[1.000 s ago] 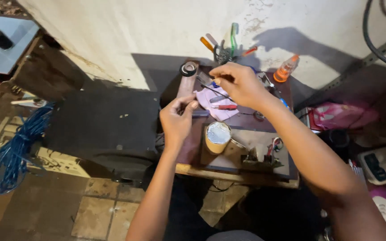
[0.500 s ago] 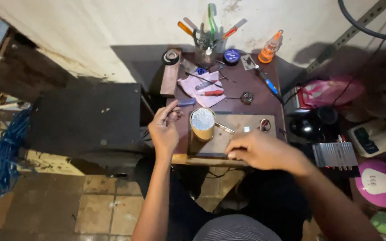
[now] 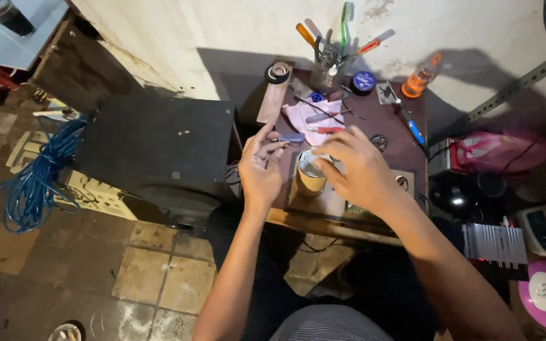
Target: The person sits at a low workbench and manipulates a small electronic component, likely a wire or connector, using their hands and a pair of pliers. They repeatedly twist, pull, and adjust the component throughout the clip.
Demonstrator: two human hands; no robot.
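solder spool point(image 3: 311, 173) stands upright on the small table point(image 3: 412, 151); the right hand point(image 3: 358, 170) touches its top, fingers loosely curled, while the left hand point(image 3: 260, 167) pinches a small blue-tipped tool point(image 3: 289, 137).

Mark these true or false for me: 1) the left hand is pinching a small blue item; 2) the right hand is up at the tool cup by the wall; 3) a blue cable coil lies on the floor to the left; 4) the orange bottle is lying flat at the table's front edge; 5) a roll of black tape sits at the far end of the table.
1) True: the left hand pinches a small blue item at its fingertips.
2) False: the right hand is at the solder spool, well short of the tool cup.
3) True: the blue cable coil lies there.
4) False: the orange bottle stands near the wall at the back.
5) True: the black tape roll sits there.
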